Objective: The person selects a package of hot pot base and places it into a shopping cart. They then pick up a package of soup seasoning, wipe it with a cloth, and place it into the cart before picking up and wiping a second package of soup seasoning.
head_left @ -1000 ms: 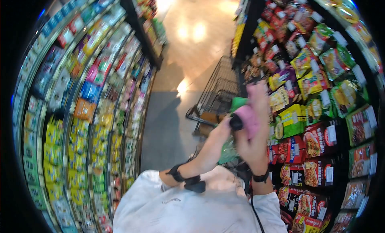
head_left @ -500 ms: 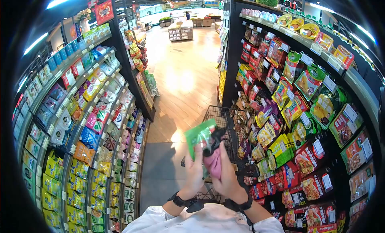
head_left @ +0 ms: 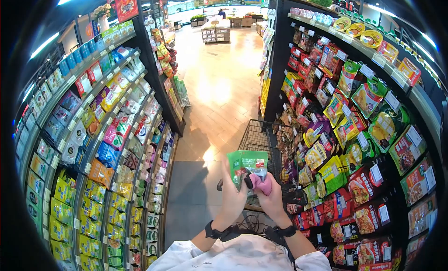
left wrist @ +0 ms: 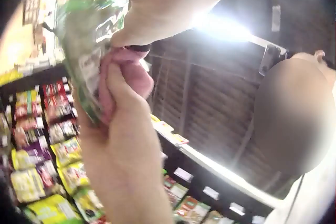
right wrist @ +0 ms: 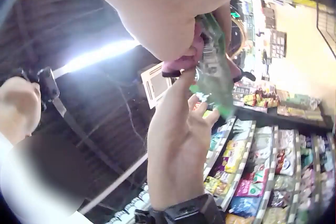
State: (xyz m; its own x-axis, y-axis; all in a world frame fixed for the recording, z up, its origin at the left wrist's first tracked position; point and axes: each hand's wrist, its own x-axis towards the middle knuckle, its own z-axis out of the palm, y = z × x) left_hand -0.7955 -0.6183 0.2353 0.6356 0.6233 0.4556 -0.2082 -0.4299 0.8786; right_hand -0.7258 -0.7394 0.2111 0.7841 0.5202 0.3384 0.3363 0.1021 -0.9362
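Supermarket shelves (head_left: 281, 47) flank hands (head_left: 232, 196) (head_left: 273, 203) gripping a green packet (head_left: 254, 157) and half-hidden pink item (head_left: 262, 185).

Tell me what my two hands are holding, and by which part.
Your left hand holds a green packet by its left side. Your right hand grips a bunched pink item by its folds; I can't tell exactly what that item is.

Shelves (head_left: 276, 61) with packets (head_left: 64, 189), floor (head_left: 186, 187) under wire cart (head_left: 256, 139)
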